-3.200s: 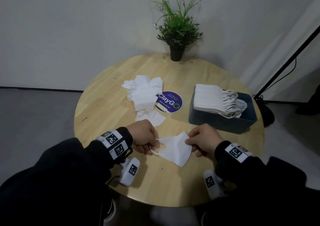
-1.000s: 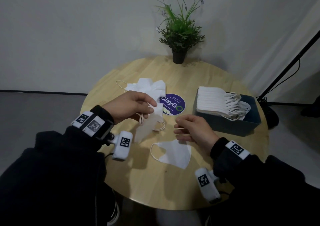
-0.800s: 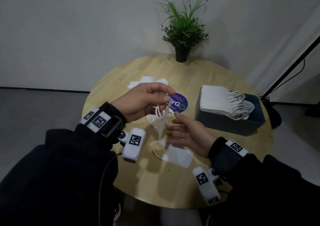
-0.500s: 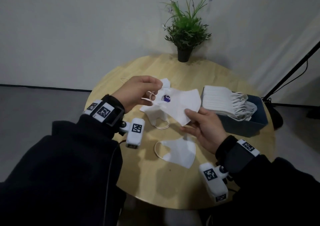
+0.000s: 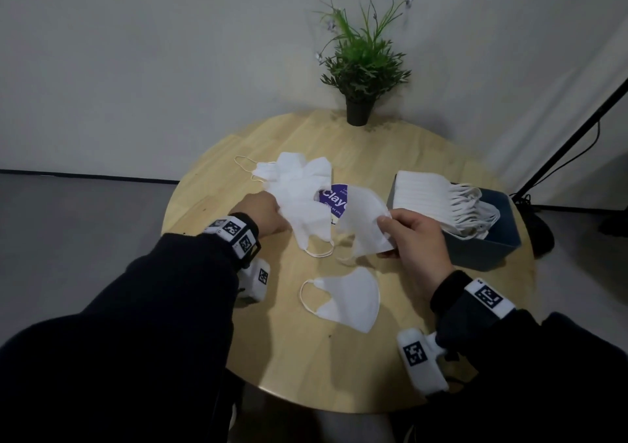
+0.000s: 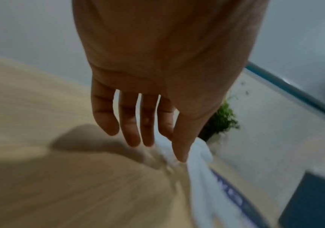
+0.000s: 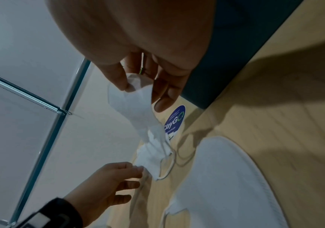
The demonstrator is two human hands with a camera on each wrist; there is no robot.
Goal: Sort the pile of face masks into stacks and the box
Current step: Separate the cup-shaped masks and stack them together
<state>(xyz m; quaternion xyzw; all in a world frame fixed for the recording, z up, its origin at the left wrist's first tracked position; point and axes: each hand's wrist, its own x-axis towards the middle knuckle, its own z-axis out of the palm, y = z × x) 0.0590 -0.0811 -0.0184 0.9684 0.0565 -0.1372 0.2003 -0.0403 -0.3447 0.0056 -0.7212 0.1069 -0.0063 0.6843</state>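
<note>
A loose pile of white face masks point(image 5: 299, 184) lies at mid-table. My left hand point(image 5: 275, 218) rests at its near-left edge with straight fingers point(image 6: 130, 135), the thumb touching a mask point(image 6: 198, 155). My right hand point(image 5: 385, 235) pinches one white mask point(image 5: 363, 225) by its edge and holds it just above the table, thumb on top in the right wrist view point(image 7: 122, 83). A single mask point(image 5: 343, 300) lies flat nearer to me. A blue box point(image 5: 482, 252) on the right holds a stack of masks point(image 5: 424, 198).
A round wooden table point(image 5: 306, 368) carries everything. A purple round sticker point(image 5: 334, 198) shows between the pile and the held mask. A potted plant point(image 5: 360, 69) stands at the far edge. A black stand leg point(image 5: 577, 137) slants at the right.
My left hand has let go of the mask loops and dropped to the pile's edge, fingers now straight. My right hand keeps the mask and has drawn it right and down.
</note>
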